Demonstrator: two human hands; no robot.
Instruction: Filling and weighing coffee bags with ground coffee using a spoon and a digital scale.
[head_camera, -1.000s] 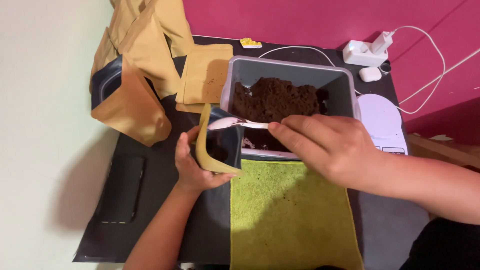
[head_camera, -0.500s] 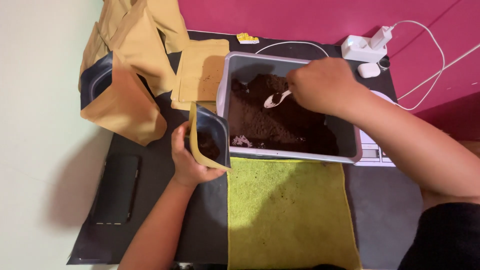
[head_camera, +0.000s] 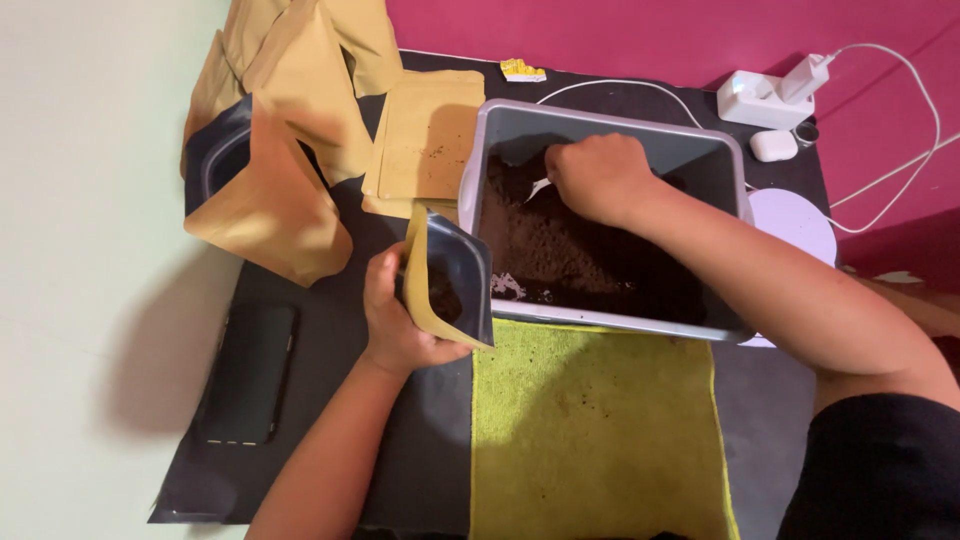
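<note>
Brown powder (head_camera: 560, 250) filled the grey tub (head_camera: 610, 125) on the table (head_camera: 330, 330), where the right hand (head_camera: 598, 178) gripped a white spoon (head_camera: 538, 187). The left hand (head_camera: 400, 320) clasped an open tan pouch (head_camera: 448, 280) just beside the tub, above a green cloth (head_camera: 590, 430).

A dark tabletop (head_camera: 330, 400) stands against a magenta wall (head_camera: 620, 40), with a pale cream surface (head_camera: 90, 250) along its left edge. Light falls from the right, casting soft shadows leftward.
</note>
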